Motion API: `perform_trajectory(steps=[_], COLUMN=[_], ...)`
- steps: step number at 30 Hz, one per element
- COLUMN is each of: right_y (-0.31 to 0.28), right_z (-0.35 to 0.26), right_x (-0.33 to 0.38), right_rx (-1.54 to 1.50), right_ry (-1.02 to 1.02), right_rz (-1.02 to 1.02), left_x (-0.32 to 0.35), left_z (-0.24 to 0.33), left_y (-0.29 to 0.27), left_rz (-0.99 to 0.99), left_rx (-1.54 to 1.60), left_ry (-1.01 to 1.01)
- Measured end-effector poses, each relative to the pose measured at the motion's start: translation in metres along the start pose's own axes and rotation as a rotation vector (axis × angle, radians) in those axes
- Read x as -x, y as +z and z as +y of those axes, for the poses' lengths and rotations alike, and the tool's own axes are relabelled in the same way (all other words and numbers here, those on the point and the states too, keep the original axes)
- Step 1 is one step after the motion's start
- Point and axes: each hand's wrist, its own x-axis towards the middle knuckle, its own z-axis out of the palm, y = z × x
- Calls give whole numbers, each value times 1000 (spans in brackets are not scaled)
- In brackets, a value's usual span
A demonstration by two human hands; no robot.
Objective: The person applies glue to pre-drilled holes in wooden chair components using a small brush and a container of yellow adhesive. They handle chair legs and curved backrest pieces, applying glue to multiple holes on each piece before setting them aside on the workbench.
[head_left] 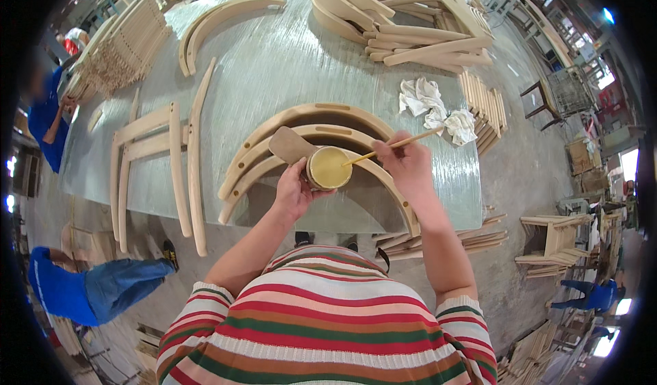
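My left hand (pixel 295 190) grips a small round tub (pixel 310 177) of yellowish, paste-like stuff from its left side. Between the fingers of my right hand (pixel 408 164) is a thin brush-like stick (pixel 421 135), slanting down to the left. Its lower end reaches into the tub; whether it carries bristles is hidden. Below the tub, several curved wooden rails (pixel 274 126) with dark oval spots lie nested on the table. A flat brown piece (pixel 290 145) rests across them, touching or just beside the tub.
Crumpled white cloths (pixel 423 101) lie on the film-covered table (pixel 274 49), right of the rails. Wooden chair frames (pixel 179 138) stand at left; stacked curved parts (pixel 410 32) fill the far right. Two people in blue, one standing (pixel 48 125), are beyond the left edge.
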Motion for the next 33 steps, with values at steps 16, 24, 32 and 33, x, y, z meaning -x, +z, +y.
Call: perform_trajectory(steps=[16,24,32,33], right_y=[85,89,107,112], right_z=[43,56,87,91], right_x=[-37,-74,-99,-101], right_rx=[-1184,-1160,-729,-697], right_ry=[592,430,302,289], right_rz=[256,407,468,460], left_x=[-49,-89,-85,-82], left_z=[89,94,124,127], left_y=[-7,-16,-56,-54], left_rz=[-84,-113,46,62], left_rx=[13,88,110,112], left_ry=[-75,-128,-36,-34])
